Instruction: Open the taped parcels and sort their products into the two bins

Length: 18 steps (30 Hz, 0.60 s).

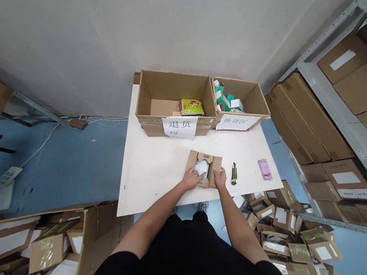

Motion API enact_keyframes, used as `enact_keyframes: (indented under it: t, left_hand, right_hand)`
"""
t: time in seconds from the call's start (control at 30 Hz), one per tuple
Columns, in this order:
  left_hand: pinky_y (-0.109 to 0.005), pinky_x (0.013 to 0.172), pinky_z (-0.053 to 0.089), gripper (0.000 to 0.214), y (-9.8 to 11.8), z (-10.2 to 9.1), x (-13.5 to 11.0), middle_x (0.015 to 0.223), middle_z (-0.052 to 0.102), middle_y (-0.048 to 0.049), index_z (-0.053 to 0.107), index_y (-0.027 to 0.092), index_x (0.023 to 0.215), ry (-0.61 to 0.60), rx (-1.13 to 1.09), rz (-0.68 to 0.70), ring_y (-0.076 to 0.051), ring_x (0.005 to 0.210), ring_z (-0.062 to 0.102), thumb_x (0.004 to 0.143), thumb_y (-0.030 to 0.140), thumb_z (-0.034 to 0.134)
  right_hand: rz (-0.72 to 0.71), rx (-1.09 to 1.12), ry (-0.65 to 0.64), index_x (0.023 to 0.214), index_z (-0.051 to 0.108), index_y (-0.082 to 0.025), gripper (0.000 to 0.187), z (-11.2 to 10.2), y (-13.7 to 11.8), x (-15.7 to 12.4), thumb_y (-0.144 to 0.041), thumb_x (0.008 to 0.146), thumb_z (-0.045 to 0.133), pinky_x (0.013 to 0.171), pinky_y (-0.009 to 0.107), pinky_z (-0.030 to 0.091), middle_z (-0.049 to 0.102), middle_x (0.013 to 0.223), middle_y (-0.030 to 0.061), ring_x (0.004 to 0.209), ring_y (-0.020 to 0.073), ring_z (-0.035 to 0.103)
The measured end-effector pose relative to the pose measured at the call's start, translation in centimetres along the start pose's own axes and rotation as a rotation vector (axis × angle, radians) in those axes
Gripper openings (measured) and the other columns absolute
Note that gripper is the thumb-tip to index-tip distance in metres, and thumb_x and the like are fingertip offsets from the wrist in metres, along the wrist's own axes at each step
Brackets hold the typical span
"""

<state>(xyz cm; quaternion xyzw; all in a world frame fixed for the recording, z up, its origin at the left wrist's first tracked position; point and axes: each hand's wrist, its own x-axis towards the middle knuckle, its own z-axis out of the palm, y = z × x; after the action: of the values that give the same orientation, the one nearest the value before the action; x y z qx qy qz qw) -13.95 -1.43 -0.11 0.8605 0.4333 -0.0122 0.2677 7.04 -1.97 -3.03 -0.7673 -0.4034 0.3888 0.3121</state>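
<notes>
A small cardboard parcel lies open on the white table, flaps spread, with white wrapped contents inside. My left hand rests on the parcel's left side, its fingers reaching onto the white contents. My right hand presses on the right flap, fingers curled over its edge. A yellow-and-black utility knife lies on the table just right of my right hand.
Two open cartons with paper labels stand at the table's back: the left one holds a colourful booklet, the right one holds green-and-white boxes. A pink object lies near the right edge. Piles of parcels cover the floor; shelving stands right.
</notes>
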Motion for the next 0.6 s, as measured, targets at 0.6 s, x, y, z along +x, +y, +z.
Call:
enact_keyframes:
  t: [0.6]
  left_hand:
    - [-0.052,0.105,0.042,0.015,1.5,8.2,-5.8,0.098,0.065,-0.0102,0.080,0.026,0.095,0.578,-0.110,-0.057,-0.032,0.114,0.054,0.097,0.020,0.066]
  right_hand:
    - [-0.712,-0.887,0.009,0.101,0.075,-0.018,0.028,2.8,-3.8,-3.2,-0.004,0.095,0.051,0.094,0.038,0.045,0.066,0.119,0.0145,0.114,0.0288,0.050]
